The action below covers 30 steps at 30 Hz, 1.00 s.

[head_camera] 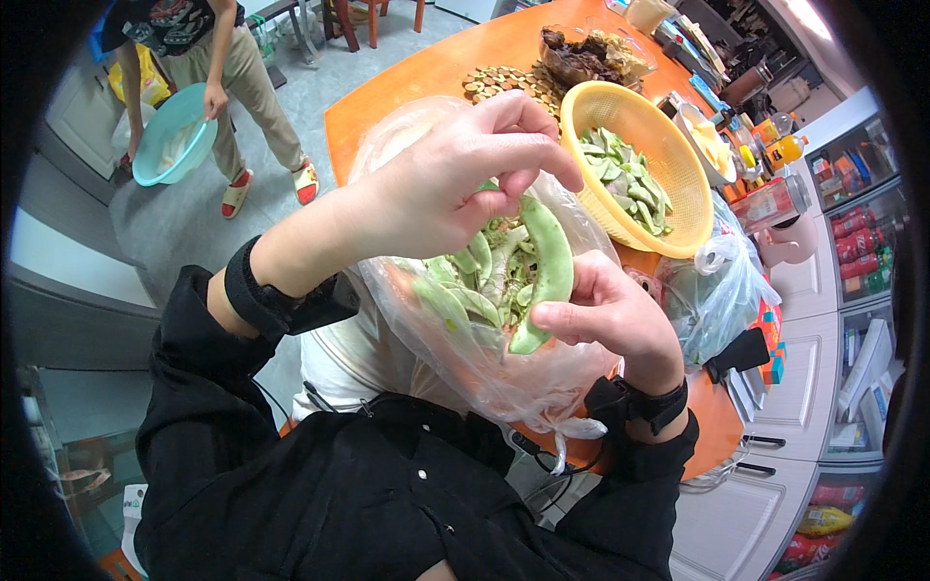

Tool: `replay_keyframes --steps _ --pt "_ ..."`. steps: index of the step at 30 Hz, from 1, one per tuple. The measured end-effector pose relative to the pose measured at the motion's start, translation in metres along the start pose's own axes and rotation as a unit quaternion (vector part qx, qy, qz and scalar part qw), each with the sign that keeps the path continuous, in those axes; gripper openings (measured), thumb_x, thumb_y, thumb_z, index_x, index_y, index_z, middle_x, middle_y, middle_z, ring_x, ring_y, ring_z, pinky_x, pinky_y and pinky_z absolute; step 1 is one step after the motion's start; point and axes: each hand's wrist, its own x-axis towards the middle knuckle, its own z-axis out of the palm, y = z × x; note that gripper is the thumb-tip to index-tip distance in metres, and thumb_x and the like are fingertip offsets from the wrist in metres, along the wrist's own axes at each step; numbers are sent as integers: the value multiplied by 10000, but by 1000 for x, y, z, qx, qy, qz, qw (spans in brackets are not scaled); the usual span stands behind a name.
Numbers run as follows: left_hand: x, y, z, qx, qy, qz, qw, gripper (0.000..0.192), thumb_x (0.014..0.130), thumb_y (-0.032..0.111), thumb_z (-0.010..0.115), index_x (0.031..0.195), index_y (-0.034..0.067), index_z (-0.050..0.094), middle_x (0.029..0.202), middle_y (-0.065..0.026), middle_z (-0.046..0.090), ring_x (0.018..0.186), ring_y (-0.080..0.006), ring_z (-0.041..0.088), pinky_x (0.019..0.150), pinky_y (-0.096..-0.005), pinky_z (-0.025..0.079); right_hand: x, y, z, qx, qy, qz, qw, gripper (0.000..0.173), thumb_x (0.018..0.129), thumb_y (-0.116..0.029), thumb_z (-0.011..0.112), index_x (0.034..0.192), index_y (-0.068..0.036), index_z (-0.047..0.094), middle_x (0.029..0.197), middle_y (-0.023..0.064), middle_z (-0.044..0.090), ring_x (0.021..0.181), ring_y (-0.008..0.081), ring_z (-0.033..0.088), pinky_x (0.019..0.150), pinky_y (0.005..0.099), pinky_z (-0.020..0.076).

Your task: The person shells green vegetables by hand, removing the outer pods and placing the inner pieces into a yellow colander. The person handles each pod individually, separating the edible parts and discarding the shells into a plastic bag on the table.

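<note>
A broad, flat green bean pod (550,250) is held upright in a curve above an open clear plastic bag (501,378). My right hand (614,309) grips the pod's lower part between thumb and fingers. At its upper tip, my left hand (465,174) pinches with bent fingers; the exact contact is partly hidden by the hand. Inside the bag lie more green pods (465,301) and stringy trimmings (519,269). Just beyond my hands, a yellow plastic colander (686,174) holds short pieces of green bean (628,178).
Dark food fills a clear container (592,54) on the orange table (407,69), beside a mat of round pieces (508,80). A tied plastic bag (716,283), a bowl (705,141) and bottles (788,149) crowd the right. Another person (225,65) stands left, holding a turquoise basin (174,138).
</note>
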Motion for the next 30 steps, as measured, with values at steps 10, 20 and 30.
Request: replay_keyframes --steps 10,20,30 --pt "-7 7 21 86 129 -11 988 461 663 -169 554 1053 56 655 1062 -86 482 704 -112 546 623 -231 456 3 3 10 57 35 -16 998 250 874 -292 654 913 -46 633 691 -55 561 578 16 459 509 178 349" --pt "-27 2 -4 83 -95 -172 977 125 781 -3 673 900 34 662 900 -60 574 823 -162 576 701 -257 490 0 2 0 4 146 -67 987 213 878 -249 645 864 -36 646 650 -47 552 545 24 461 495 182 352" --pt "-18 19 17 13 -101 -152 983 255 813 140 664 1007 -13 602 847 -131 621 813 -283 605 738 -352 471 9 9 7 30 130 -99 986 328 970 -302 503 1019 2 615 818 65 668 683 116 642 562 223 487"
